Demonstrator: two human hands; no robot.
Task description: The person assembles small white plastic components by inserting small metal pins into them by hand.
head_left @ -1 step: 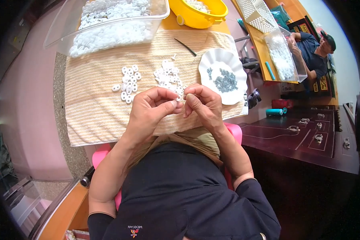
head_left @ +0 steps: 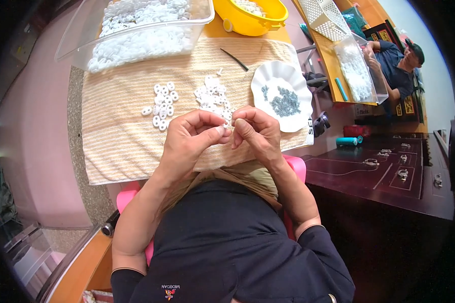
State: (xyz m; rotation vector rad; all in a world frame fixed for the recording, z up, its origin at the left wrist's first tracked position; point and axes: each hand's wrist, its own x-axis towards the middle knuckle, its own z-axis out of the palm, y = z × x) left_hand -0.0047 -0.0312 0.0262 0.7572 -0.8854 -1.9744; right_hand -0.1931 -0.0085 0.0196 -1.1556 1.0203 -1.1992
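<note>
Over the near part of a striped towel (head_left: 121,146), my left hand (head_left: 189,139) and my right hand (head_left: 259,134) meet almost fingertip to fingertip. A small white plastic piece (head_left: 224,126) shows in the pinch of my left hand. My right thumb and forefinger are pressed together beside it; what they hold is too small to make out. Just beyond my fingers lies a pile of small white plastic parts (head_left: 212,96). Left of that pile are several white oval pieces with two holes (head_left: 163,103). A white wavy-rimmed plate (head_left: 260,76) with small dark bits (head_left: 285,102) sits to the right.
At the far left stands a clear bin (head_left: 202,21) heaped with white pieces, with a yellow tub (head_left: 247,25) beside it. A thin dark strip (head_left: 235,59) lies on the towel. Another person (head_left: 397,65) sits at a second table (head_left: 328,65) to the right, near a dark panelled surface (head_left: 349,171).
</note>
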